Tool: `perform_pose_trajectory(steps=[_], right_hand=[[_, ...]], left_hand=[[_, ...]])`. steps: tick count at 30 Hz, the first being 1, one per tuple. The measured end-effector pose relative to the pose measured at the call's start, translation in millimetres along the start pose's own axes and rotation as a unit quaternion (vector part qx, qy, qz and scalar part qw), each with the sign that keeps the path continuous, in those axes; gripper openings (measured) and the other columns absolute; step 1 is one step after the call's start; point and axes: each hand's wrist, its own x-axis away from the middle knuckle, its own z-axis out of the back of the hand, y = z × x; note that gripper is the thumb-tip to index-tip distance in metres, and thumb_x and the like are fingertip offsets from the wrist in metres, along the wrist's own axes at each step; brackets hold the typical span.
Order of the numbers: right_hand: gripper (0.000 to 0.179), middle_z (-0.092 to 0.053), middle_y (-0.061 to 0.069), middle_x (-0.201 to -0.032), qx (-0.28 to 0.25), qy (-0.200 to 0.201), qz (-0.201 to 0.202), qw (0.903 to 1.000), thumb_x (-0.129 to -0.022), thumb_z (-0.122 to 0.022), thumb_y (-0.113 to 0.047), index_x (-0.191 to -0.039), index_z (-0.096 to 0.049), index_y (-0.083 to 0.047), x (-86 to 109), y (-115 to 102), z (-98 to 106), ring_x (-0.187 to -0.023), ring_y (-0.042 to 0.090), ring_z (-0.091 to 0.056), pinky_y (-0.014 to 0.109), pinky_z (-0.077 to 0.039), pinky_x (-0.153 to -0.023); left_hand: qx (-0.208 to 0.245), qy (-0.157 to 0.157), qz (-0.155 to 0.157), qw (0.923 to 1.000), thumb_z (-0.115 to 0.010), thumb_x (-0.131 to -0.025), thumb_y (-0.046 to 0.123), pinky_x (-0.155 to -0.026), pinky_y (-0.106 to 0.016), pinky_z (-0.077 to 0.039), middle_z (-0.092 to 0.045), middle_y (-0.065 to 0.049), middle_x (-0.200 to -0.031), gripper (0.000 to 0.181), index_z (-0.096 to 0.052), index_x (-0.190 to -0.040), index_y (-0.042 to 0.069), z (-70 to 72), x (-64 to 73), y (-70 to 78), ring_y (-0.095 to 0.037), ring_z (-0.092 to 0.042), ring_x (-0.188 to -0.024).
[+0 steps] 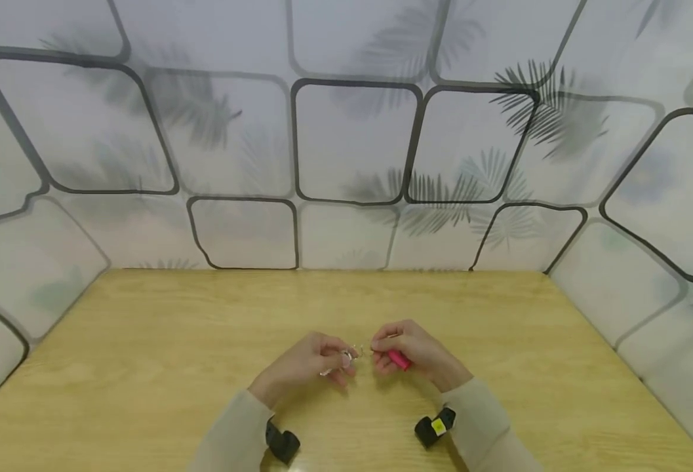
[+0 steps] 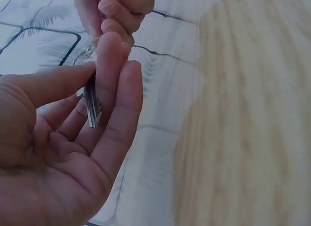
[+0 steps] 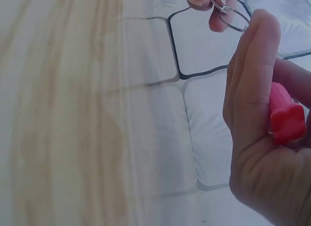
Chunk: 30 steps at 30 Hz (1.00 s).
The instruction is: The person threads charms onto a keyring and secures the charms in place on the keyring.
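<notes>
Over the table, my left hand pinches a silver key between thumb and fingers, its blade pointing down toward the palm in the left wrist view. A thin metal ring spans the small gap between the two hands. My right hand pinches the near side of that ring's fittings with its fingertips. Against the right palm lies a pink-red ribbed fob with a flared end, partly covered by the fingers. The key's head is hidden behind the left thumb.
Both hands work above a light wooden table. A patterned cloth wall with leaf prints and dark outlines rises behind it and on both sides. Each wrist wears a black camera mount, the right one bearing a yellow mark.
</notes>
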Motion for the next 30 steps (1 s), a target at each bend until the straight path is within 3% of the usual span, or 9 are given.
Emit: perform_pose_trajectory(steps=[7, 14, 21, 30], right_hand=[[0.012, -0.068, 0.006, -0.073, -0.011, -0.036, -0.007, 0.9993, -0.096, -0.056, 0.000, -0.087, -0.064, -0.001, -0.9, -1.6, -3.2, -0.061, 0.010, -0.068, 0.024, -0.058, -0.060], [0.013, -0.067, 0.008, -0.072, -0.010, -0.040, -0.009, 0.9991, -0.094, -0.056, 0.002, -0.101, -0.065, 0.008, 0.1, -1.7, -3.0, -0.059, 0.010, -0.067, 0.024, -0.058, -0.057], [0.014, -0.066, 0.007, -0.071, 0.005, -0.047, -0.005, 0.9989, -0.096, -0.056, 0.000, -0.087, -0.066, -0.003, -0.3, -2.9, -1.5, -0.057, 0.009, -0.065, 0.023, -0.056, -0.054], [0.016, -0.061, 0.000, -0.064, 0.029, -0.044, 0.018, 0.9984, -0.096, -0.059, -0.002, -0.081, -0.066, -0.003, -0.9, -5.1, 0.7, -0.047, 0.002, -0.052, 0.016, -0.045, -0.045]], left_hand=[[0.040, 0.024, 0.009, 0.9989, -0.057, -0.105, 0.013, -0.081, -0.038, -0.060, -0.072, -0.021, -0.099, 0.031, -0.063, -0.117, -0.015, 5.3, 2.1, -1.7, -0.021, -0.071, -0.082], [0.026, 0.017, 0.003, 0.9995, -0.058, -0.104, 0.012, -0.072, -0.026, -0.056, -0.070, -0.007, -0.087, 0.027, -0.064, -0.112, -0.013, 5.7, 1.5, -2.6, -0.013, -0.064, -0.074], [0.006, 0.007, -0.009, 0.9999, -0.056, -0.104, 0.009, -0.063, -0.019, -0.046, -0.060, 0.000, -0.076, 0.023, -0.063, -0.102, -0.012, 4.7, -1.9, -2.8, -0.009, -0.055, -0.068], [0.004, 0.004, -0.010, 0.9999, -0.058, -0.103, 0.010, -0.060, -0.018, -0.043, -0.057, 0.002, -0.071, 0.022, -0.063, -0.100, -0.011, 4.6, -4.1, 0.4, -0.007, -0.052, -0.065]])
